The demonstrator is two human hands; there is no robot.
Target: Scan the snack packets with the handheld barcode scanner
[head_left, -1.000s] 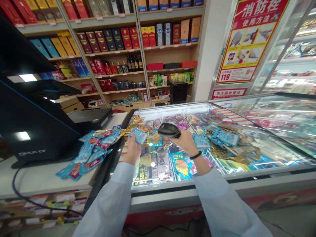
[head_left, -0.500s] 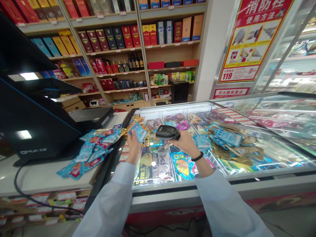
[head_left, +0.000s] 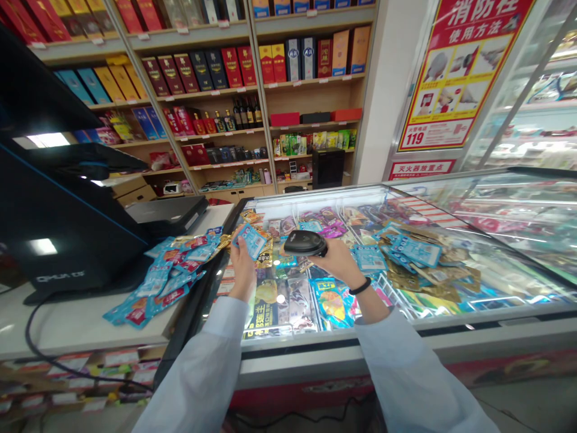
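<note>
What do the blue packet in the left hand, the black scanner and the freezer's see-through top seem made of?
Blue packet: probably printed plastic film, slightly shiny, from its thin, flat look; foil is possible.
Black scanner: likely hard moulded plastic, smooth, with soft highlights on its rounded shell.
Freezer top: apparently clear, glossy glass, judging by its transparency and bright light streaks.

In the left hand (head_left: 243,270), a smooth plastic packet (head_left: 252,242) is shining; in the right hand (head_left: 339,261), a plastic scanner (head_left: 303,242) is gleaming a little. Under both, slick glass (head_left: 280,299) is glinting, and behind, cloth sleeves (head_left: 210,361) are looking dull.
</note>
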